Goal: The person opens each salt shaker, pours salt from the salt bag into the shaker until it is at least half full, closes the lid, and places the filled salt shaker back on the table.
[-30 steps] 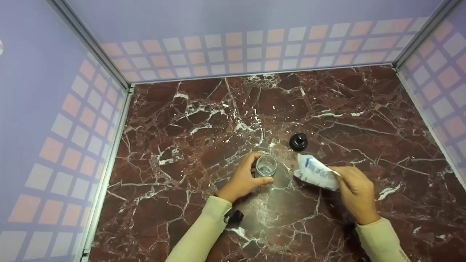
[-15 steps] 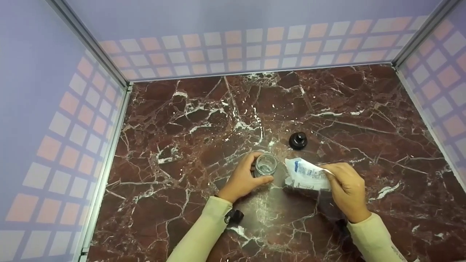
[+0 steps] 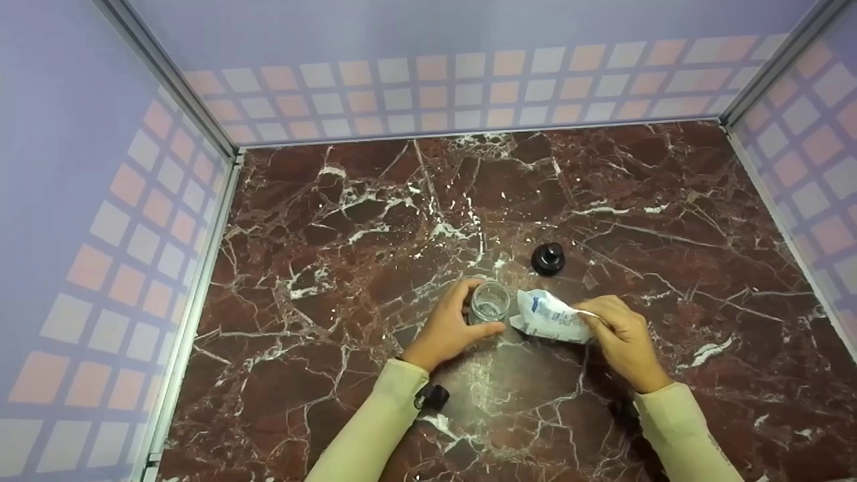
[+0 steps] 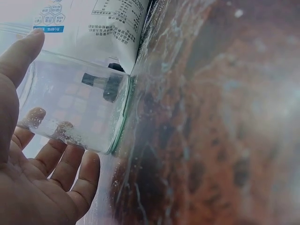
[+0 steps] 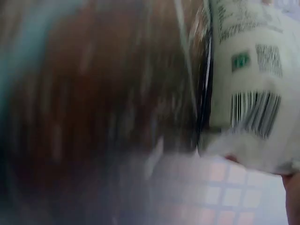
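Observation:
My left hand holds a clear glass jar upright on the table, thumb on the near side and fingers curled round the far side. Bits of white residue cling to the glass in the left wrist view. With my right hand I pinch the right end of a white printed packet. The packet's other end comes close beside the jar, and its barcode shows in the right wrist view. Behind the jar and packet stands a black lid with a knob on top.
The dark red marbled table has small white specks scattered across its middle. Lilac walls with pink and white squares enclose it at the back and both sides. A black wrist device sits at the left sleeve.
My right hand has moved left with the packet, bringing its free end close to the jar. My left hand and the jar have stayed in place, as has the black lid.

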The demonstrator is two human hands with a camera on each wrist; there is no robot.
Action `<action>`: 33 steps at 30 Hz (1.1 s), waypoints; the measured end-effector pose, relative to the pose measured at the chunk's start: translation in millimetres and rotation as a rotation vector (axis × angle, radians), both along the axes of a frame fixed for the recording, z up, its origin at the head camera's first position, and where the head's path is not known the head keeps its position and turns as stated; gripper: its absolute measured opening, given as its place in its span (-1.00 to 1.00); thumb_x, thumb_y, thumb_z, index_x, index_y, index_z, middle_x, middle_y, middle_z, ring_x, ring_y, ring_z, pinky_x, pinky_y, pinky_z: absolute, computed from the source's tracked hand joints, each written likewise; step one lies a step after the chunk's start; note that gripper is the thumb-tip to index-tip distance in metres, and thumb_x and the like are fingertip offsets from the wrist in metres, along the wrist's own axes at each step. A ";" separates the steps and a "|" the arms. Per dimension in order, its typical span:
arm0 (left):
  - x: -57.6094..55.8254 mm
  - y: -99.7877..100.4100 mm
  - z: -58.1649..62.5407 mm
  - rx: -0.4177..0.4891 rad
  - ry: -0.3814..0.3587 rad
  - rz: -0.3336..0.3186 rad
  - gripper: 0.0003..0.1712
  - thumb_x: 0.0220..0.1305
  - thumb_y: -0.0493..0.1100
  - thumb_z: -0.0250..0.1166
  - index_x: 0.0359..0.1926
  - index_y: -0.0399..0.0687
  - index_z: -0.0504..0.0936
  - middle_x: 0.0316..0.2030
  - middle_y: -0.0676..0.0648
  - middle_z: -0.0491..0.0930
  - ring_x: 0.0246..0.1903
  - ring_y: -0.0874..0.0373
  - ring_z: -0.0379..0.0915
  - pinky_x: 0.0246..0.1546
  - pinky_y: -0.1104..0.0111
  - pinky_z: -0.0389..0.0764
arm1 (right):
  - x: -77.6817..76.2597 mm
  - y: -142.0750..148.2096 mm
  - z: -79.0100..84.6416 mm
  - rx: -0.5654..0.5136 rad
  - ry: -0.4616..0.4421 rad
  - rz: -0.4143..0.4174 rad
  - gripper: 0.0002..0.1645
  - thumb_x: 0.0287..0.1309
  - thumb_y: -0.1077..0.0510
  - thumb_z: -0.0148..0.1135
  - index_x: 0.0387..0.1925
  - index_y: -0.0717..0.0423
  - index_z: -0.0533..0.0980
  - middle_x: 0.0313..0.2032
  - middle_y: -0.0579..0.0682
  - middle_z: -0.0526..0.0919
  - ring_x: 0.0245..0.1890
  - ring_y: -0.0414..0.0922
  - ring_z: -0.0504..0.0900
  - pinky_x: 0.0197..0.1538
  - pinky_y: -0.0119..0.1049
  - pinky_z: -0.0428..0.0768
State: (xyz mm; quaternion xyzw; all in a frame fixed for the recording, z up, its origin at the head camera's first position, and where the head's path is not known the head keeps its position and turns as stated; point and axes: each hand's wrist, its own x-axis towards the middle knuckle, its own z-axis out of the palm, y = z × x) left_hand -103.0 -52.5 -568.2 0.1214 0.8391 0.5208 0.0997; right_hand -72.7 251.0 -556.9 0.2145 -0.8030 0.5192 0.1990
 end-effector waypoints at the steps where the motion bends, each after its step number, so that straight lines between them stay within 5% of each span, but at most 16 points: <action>1: 0.1 -0.4 -0.2 -0.002 -0.001 0.005 0.01 0.02 0.17 0.63 0.44 0.11 0.36 0.22 -0.05 0.47 0.06 0.12 0.46 0.09 0.27 0.61 | -0.9 2.9 -1.2 -0.002 -0.031 0.021 -0.59 0.03 0.67 0.28 -0.19 0.25 0.74 -0.25 0.15 0.76 -0.13 -0.19 0.63 0.02 -0.51 0.53; 9: -0.2 -1.7 -0.8 0.007 -0.009 0.016 -0.02 0.00 0.19 0.63 0.41 0.16 0.37 0.22 -0.03 0.47 0.06 0.12 0.47 0.07 0.29 0.62 | -2.8 30.0 -8.3 -0.128 -0.526 0.219 -0.50 0.26 0.49 0.28 0.22 0.41 0.45 0.14 0.46 0.54 0.04 -0.14 0.71 0.02 -0.43 0.67; 12: -1.1 -1.7 -0.7 0.011 -0.004 0.016 -0.02 0.00 0.18 0.63 0.40 0.18 0.37 0.22 -0.05 0.47 0.05 0.12 0.47 0.05 0.28 0.63 | -4.4 41.8 -11.9 -0.100 -0.593 0.266 -0.53 0.33 0.41 0.27 0.24 0.37 0.47 0.23 0.42 0.51 0.05 -0.21 0.68 0.01 -0.44 0.66; 16: -1.5 -2.0 -0.6 0.013 -0.003 0.016 -0.03 -0.01 0.17 0.64 0.40 0.20 0.37 0.21 -0.07 0.48 0.03 0.11 0.47 0.02 0.26 0.64 | -7.3 50.3 -16.8 -0.070 -0.569 0.269 -0.60 0.40 0.37 0.19 0.23 0.34 0.55 0.27 0.31 0.56 0.16 -0.17 0.63 0.16 -0.47 0.56; 20: -1.9 -1.6 -1.1 0.007 -0.010 0.018 -0.03 0.00 0.17 0.63 0.40 0.21 0.37 0.20 -0.05 0.48 0.03 0.12 0.47 0.01 0.27 0.64 | -10.3 47.1 -18.8 -0.102 -0.606 0.076 -0.71 0.50 0.24 0.13 0.07 0.32 0.64 -0.02 0.01 0.74 0.03 -0.24 0.64 0.14 -0.50 0.50; 24: -2.3 -0.6 -1.3 0.012 -0.008 0.015 -0.02 0.00 0.16 0.64 0.41 0.17 0.37 0.21 -0.05 0.48 0.03 0.12 0.47 0.03 0.27 0.64 | -17.0 38.4 -17.2 -0.227 -0.631 -0.127 -0.64 0.56 0.11 0.07 -0.09 0.39 0.57 -0.37 -0.22 0.52 -0.25 -0.26 0.46 -0.09 -0.43 0.44; 33: -0.8 -1.2 -2.2 0.040 0.001 -0.009 0.00 0.00 0.16 0.64 0.42 0.10 0.37 0.22 -0.07 0.50 0.04 0.13 0.48 0.07 0.26 0.61 | -23.7 23.0 1.4 -0.513 -0.249 -0.264 -0.72 0.53 0.31 0.02 -0.25 0.51 0.52 -0.43 -0.13 0.62 -0.42 -0.28 0.51 -0.34 -0.49 0.46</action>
